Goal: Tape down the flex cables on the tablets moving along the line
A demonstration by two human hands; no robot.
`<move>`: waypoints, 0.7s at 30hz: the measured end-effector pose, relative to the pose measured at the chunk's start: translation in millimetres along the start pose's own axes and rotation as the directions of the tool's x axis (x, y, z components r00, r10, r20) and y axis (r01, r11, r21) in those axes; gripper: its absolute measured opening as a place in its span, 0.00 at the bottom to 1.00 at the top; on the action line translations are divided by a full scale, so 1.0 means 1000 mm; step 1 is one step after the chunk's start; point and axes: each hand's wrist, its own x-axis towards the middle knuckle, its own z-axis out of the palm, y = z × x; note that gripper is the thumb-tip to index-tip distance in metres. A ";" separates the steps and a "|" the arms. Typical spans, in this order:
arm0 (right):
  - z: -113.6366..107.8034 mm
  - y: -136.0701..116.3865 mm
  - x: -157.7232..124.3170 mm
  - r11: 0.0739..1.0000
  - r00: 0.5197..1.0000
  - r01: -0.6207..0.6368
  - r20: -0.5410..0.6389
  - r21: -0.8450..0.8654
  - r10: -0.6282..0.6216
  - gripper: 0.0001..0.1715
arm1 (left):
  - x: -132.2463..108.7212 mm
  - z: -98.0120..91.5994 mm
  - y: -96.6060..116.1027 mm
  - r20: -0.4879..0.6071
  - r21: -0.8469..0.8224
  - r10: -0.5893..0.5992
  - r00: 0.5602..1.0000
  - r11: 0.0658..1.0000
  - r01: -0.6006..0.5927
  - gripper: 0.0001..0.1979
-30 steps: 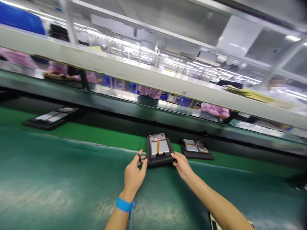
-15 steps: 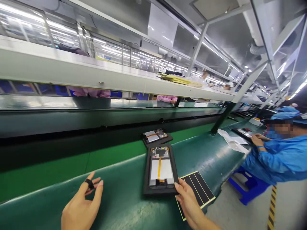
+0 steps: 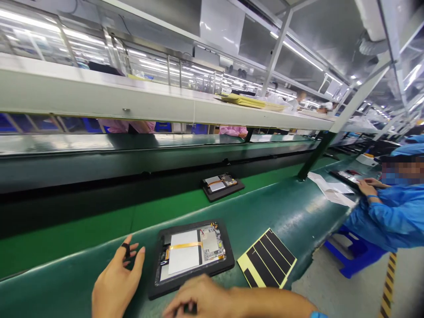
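An opened tablet point(image 3: 185, 251) in a black frame lies sideways on the green bench, its white battery, orange ribbon and circuit board facing up. Left of it, my left hand point(image 3: 117, 276) hovers with fingers apart and a black band on one finger, holding nothing. My right hand point(image 3: 198, 298) is at the tablet's near edge, bent over toward the left; its fingertips are partly cut off and blurred, so what they touch is unclear. A yellow sheet with black strips point(image 3: 268, 260) lies right of the tablet.
A second opened tablet point(image 3: 221, 185) sits on the green belt beyond the bench edge. White paper point(image 3: 331, 190) lies at the right, near a person in blue point(image 3: 397, 203) handling another device. A white shelf point(image 3: 165, 101) crosses above, carrying yellow sheets point(image 3: 245, 100).
The near tablet has turned sideways and moved left onto the bench. My right hand has let go of its corner and moved left and down. More of the striped sheet shows.
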 end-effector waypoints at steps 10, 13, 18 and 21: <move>-0.113 0.013 0.035 0.733 0.919 -0.258 -0.393 -0.630 -0.014 0.32 | -0.013 0.028 -0.002 -0.051 -0.072 0.173 0.984 0.982 -0.176 0.28; -0.113 0.031 0.032 0.735 0.925 -0.279 -0.378 -0.617 0.034 0.28 | -0.017 0.030 -0.001 -0.040 -0.073 0.210 0.977 0.974 -0.212 0.28; -0.098 0.033 0.024 0.759 0.940 -0.230 -0.341 -0.609 0.011 0.25 | -0.023 0.030 0.001 -0.018 -0.003 0.319 0.947 0.948 -0.319 0.28; -0.091 0.026 0.026 0.745 0.942 -0.207 -0.334 -0.634 -0.023 0.27 | -0.026 0.029 0.002 0.023 0.024 0.367 0.930 0.930 -0.367 0.31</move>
